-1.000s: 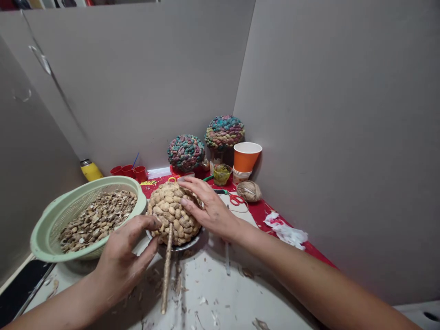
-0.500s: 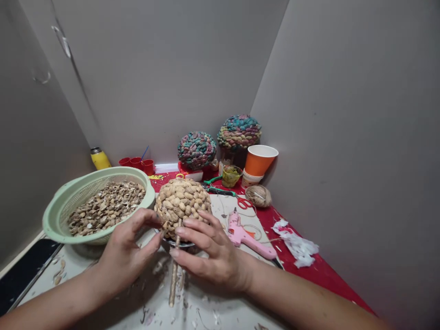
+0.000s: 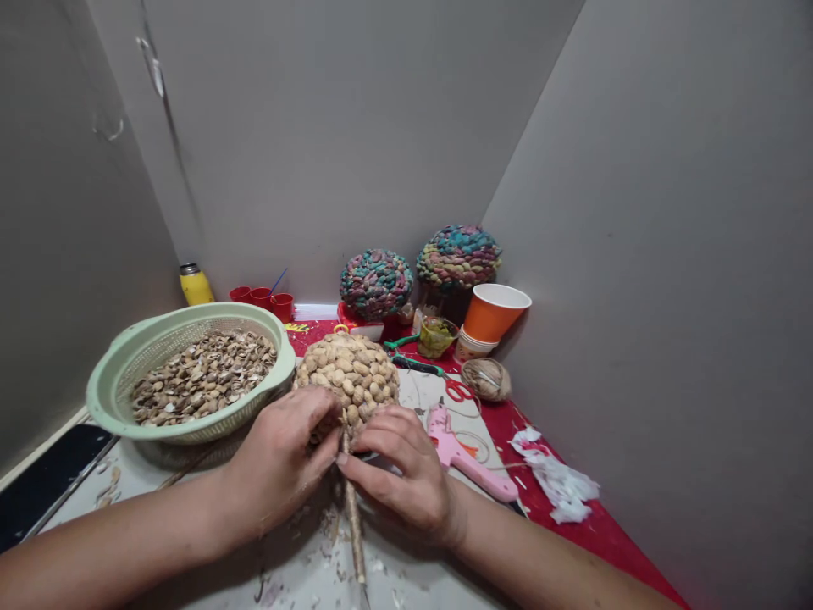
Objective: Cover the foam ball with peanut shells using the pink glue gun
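A dome covered in peanut shells [image 3: 356,373] sits in front of me on the board. Against its near side leans a thin bark-covered stick [image 3: 354,525], its lower end pointing toward me. My left hand [image 3: 289,453] pinches at the stick's upper end, with fingertips close to the shells. From the other side, my right hand [image 3: 400,470] is closed on the stick with thumb and fingers, its back fingers resting against the dome. Both hands hide the dome's lower edge and part of the stick.
At left stands a green colander [image 3: 105,398] of shells. On the right lie a pink glue gun [image 3: 467,462], red-handled scissors [image 3: 458,390], a twine ball [image 3: 486,379] and crumpled tissue [image 3: 562,483]. Behind are two coloured domes [image 3: 376,284], an orange paper cup [image 3: 489,318] and a yellow bottle [image 3: 196,286].
My left hand, apart from the stick before, has come right and closed at its upper end. My right hand stays on the stick. The whole view has shifted slightly.
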Tool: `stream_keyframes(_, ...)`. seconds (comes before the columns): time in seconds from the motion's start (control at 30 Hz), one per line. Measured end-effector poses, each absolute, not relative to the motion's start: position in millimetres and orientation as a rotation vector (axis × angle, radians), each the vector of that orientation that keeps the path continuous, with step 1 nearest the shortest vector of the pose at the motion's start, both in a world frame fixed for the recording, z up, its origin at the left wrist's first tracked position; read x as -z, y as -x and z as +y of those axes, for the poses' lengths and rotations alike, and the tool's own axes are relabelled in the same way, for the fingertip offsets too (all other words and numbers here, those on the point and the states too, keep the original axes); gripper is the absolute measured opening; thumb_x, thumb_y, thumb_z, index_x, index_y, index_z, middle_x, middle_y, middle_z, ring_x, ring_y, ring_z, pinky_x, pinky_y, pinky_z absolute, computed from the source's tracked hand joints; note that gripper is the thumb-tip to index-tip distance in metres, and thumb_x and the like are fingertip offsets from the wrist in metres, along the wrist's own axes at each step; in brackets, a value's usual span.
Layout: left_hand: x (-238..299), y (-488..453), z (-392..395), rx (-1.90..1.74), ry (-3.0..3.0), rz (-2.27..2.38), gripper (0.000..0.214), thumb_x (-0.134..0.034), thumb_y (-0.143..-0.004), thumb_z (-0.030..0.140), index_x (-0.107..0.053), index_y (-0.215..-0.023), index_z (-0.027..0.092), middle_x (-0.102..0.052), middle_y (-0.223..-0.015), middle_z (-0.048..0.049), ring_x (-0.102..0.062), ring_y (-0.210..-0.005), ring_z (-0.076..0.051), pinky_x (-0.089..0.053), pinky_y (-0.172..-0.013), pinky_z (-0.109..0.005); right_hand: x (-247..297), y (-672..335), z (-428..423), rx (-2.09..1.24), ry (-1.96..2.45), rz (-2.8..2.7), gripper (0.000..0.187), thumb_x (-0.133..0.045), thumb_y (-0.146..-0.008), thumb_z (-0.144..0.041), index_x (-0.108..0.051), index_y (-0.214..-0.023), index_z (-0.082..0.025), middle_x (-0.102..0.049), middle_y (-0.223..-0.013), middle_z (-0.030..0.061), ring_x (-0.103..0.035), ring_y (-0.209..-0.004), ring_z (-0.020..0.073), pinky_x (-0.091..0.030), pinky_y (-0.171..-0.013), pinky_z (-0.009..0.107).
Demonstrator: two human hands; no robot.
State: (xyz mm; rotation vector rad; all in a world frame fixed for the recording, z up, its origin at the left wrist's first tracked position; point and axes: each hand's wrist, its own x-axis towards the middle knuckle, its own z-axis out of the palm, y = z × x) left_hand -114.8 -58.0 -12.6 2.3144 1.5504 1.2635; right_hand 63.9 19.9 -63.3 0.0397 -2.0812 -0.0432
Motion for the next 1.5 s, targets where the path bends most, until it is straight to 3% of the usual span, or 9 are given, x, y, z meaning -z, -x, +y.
stream_keyframes(0.17,13.3,114.4,-53.6,-1.212,-2.394,1.527,0.014,-0.052,-0.088,0.010,-0.058,-0.082,0.021,-0.062,-0.073,-0.0031,-0.058,-0.068,-0.018,-0.046,-0.066,-0.028,61.3,-66.0,21.0,0.064,-0.046,-2.088,0.022,-0.048,-0.095,-0.011,-0.069,-0.101,-0.016,-0.067,-0.088,0.0055,-0.060,-0.090,0.0183,-0.046,-0.089,0.038)
stream_keyframes(0.4,18.6,118.4,-52.8,-1.251,-2.467,1.447,0.017,-0.058,-0.087,0.011,-0.070,-0.094,0.021,-0.073,-0.091,-0.0103,-0.069,-0.090,-0.023,-0.054,-0.081,-0.033,62.7,-67.7,22.7,0.089,-0.075,-2.112,0.018,-0.052,-0.092,-0.009,-0.069,-0.100,-0.014,-0.069,-0.088,0.0059,-0.060,-0.090,0.0187,-0.045,-0.089,0.038)
stream_keyframes(0.67,27.7,124.7,-49.7,-1.263,-2.822,1.378,0.013,-0.056,-0.091,0.010,-0.063,-0.101,0.015,-0.070,-0.093,-0.0111,-0.067,-0.083,-0.020,-0.057,-0.075,-0.033,51.0,-83.3,29.8,0.036,-0.135,-2.127,0.032,-0.051,-0.084,-0.010,-0.064,-0.113,-0.012,-0.068,-0.096,0.0097,-0.062,-0.093,0.0222,-0.048,-0.089,0.043)
stream_keyframes(0.77,29.4,125.0,-47.4,-1.275,-2.909,1.347,0.014,-0.056,-0.090,0.008,-0.061,-0.102,0.012,-0.070,-0.093,-0.0127,-0.065,-0.081,-0.021,-0.057,-0.072,-0.033,40.4,-82.7,35.7,-0.136,0.102,-2.013,0.038,-0.056,-0.082,-0.006,-0.061,-0.117,-0.018,-0.064,-0.103,0.0101,-0.060,-0.098,0.0230,-0.050,-0.087,0.042)
stream_keyframes(0.9,32.0,126.4,-45.0,-1.291,-2.942,1.325,0.015,-0.057,-0.089,0.007,-0.059,-0.103,0.013,-0.070,-0.093,-0.0126,-0.065,-0.082,-0.022,-0.056,-0.073,-0.034,32.4,-70.6,43.1,-0.358,0.331,-1.973,0.029,-0.064,-0.086,-0.012,-0.063,-0.112,-0.026,-0.060,-0.117,0.0092,-0.056,-0.113,0.0248,-0.048,-0.097,0.047)
stream_keyframes(1.2,33.4,128.2,-41.5,-1.437,-2.591,1.438,0.019,-0.064,-0.085,0.006,-0.055,-0.098,0.019,-0.068,-0.094,-0.0054,-0.060,-0.091,-0.019,-0.048,-0.085,-0.036,38.0,-55.8,41.1,-0.408,0.408,-2.103,0.030,-0.067,-0.082,-0.021,-0.057,-0.110,-0.023,-0.057,-0.126,0.0112,-0.050,-0.124,0.0281,-0.039,-0.106,0.052)
stream_keyframes(1.33,33.1,130.1,-42.3,-1.443,-2.515,1.482,0.019,-0.064,-0.084,0.007,-0.057,-0.096,0.021,-0.064,-0.105,-0.0058,-0.057,-0.102,-0.021,-0.044,-0.094,-0.040,39.8,-55.4,39.1,-0.403,0.430,-2.121,0.030,-0.066,-0.081,-0.016,-0.056,-0.109,-0.023,-0.054,-0.128,0.0098,-0.047,-0.126,0.0268,-0.037,-0.108,0.050)
stream_keyframes(1.5,39.9,135.5,-40.5,-1.547,-2.340,1.553,0.031,-0.062,-0.083,0.009,-0.053,-0.109,0.022,-0.056,-0.127,-0.0097,-0.050,-0.123,-0.025,-0.037,-0.109,-0.048,42.6,-57.1,38.3,-0.397,0.445,-2.123,0.029,-0.067,-0.082,-0.015,-0.055,-0.108,-0.024,-0.053,-0.128,0.0087,-0.047,-0.126,0.0259,-0.037,-0.108,0.048)
